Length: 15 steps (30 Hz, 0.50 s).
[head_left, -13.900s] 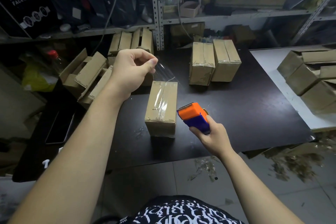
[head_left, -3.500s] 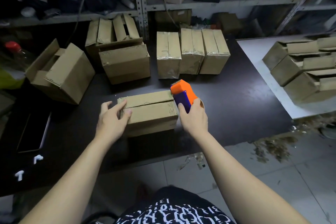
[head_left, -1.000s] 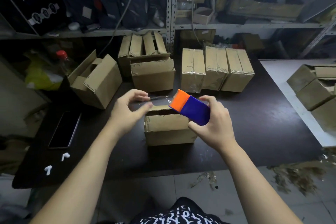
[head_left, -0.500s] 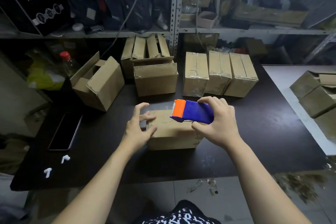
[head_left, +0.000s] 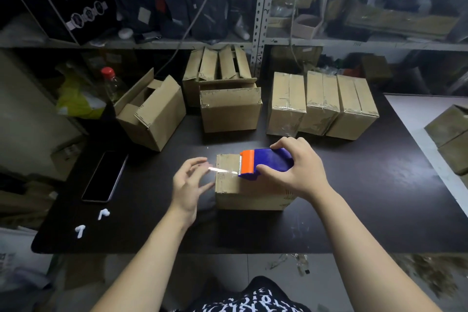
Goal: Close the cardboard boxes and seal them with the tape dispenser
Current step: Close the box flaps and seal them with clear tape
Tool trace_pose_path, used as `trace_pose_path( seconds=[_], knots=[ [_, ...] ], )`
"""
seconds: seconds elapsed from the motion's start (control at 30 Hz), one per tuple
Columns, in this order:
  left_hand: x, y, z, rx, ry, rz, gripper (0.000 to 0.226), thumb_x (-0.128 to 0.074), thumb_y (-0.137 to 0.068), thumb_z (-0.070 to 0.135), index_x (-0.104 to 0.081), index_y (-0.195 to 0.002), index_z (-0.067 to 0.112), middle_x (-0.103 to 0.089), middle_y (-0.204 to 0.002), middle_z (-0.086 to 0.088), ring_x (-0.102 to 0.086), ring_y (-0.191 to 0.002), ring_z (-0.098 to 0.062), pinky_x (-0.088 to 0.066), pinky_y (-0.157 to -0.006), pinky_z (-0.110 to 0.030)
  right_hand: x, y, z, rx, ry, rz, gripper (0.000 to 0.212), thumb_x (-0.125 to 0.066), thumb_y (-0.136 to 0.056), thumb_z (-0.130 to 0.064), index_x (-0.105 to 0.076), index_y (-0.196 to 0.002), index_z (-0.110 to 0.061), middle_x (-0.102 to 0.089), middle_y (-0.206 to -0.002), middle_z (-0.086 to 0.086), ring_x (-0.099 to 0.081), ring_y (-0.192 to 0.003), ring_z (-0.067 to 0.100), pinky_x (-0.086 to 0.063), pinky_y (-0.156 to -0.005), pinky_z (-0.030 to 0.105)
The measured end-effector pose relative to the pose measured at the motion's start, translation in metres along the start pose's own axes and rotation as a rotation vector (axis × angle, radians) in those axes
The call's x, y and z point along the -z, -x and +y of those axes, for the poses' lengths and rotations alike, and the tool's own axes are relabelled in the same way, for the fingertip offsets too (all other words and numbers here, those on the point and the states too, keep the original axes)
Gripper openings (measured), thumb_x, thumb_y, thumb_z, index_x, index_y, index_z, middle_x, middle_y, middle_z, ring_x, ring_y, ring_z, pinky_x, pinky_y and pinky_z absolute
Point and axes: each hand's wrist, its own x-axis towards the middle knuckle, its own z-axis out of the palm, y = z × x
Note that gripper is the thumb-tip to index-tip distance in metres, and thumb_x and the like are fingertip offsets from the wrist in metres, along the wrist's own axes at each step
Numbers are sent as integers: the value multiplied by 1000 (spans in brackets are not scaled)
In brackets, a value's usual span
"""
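Note:
A closed cardboard box (head_left: 253, 200) lies on the black table (head_left: 367, 197) in front of me. My right hand (head_left: 298, 170) grips the blue and orange tape dispenser (head_left: 266, 163) and holds it flat on the box top, orange end pointing left. A short strip of clear tape (head_left: 224, 170) runs from that end past the box's left edge. My left hand (head_left: 188, 185), blurred, pinches the strip's free end just left of the box.
Three taped boxes (head_left: 321, 104) stand in a row at the back right. Unsealed boxes (head_left: 152, 114) (head_left: 230, 109) sit at the back left and centre. A phone (head_left: 105, 176) and two white earbuds (head_left: 103, 213) lie left. More boxes (head_left: 450, 132) rest on a white table at right.
My right hand has lowered the dispenser onto the box top. My left hand came off the box's left end and drew a strip of tape out to the left.

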Motion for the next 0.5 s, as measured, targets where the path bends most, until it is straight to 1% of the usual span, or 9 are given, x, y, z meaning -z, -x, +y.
trace_pose_path(
  seconds=[0.03,0.1,0.13,0.2,0.27,0.37,0.43,0.5],
  knots=[
    [-1,0,3,29,23,70,11,-67,-100,21,-75,-106,15,-75,-104,-5,-70,-109,-20,-59,-82,-37,0,0,0,2,-2,-7,54,-69,-72,-77,-60,-104,-35,-60,-102,-22,-47,-95,4,-40,-69,20],
    [-2,-4,4,50,-34,186,16,-68,-100,25,-78,-92,15,-75,-91,-5,-70,-98,-19,-56,-78,-35,0,0,0,4,-7,-11,55,-69,-72,-78,-60,-105,-35,-60,-102,-23,-47,-96,3,-42,-70,20],
    [-3,-6,5,51,-75,211,17,-69,-99,24,-79,-87,16,-75,-87,-4,-69,-93,-19,-55,-77,-34,0,0,0,3,-10,-12,56,-69,-72,-79,-60,-105,-35,-60,-102,-23,-47,-96,3,-43,-70,21],
    [-3,-11,5,52,-143,218,18,-71,-98,24,-79,-82,18,-75,-82,-2,-69,-90,-18,-54,-82,-37,0,-1,0,-4,-15,-15,57,-68,-71,-80,-60,-106,-35,-61,-103,-22,-48,-97,4,-45,-72,22],
    [-4,-14,5,63,-202,222,17,-71,-98,26,-79,-84,21,-75,-83,0,-68,-89,-16,-53,-87,-37,0,-2,1,-12,-21,-20,59,-67,-71,-81,-60,-107,-35,-61,-104,-22,-49,-98,3,-46,-73,23],
    [-5,-20,-1,89,-249,226,15,-69,-99,27,-78,-88,23,-75,-86,-1,-67,-91,-15,-53,-89,-38,0,-3,2,-9,-13,-35,62,-67,-71,-83,-60,-109,-34,-63,-106,-20,-49,-99,5,-47,-74,22],
    [-4,-22,-9,114,-251,222,16,-68,-100,27,-77,-88,23,-74,-87,-2,-66,-91,-16,-53,-88,-37,-2,-3,1,2,-4,-45,62,-69,-72,-81,-60,-110,-33,-64,-109,-18,-49,-99,5,-44,-74,21],
    [-6,-22,-19,138,-244,214,17,-68,-100,27,-77,-87,23,-74,-87,-2,-66,-91,-17,-51,-80,-33,-3,-2,1,12,16,-42,63,-68,-72,-82,-59,-110,-32,-65,-109,-17,-48,-99,4,-43,-73,21]
  ],
)
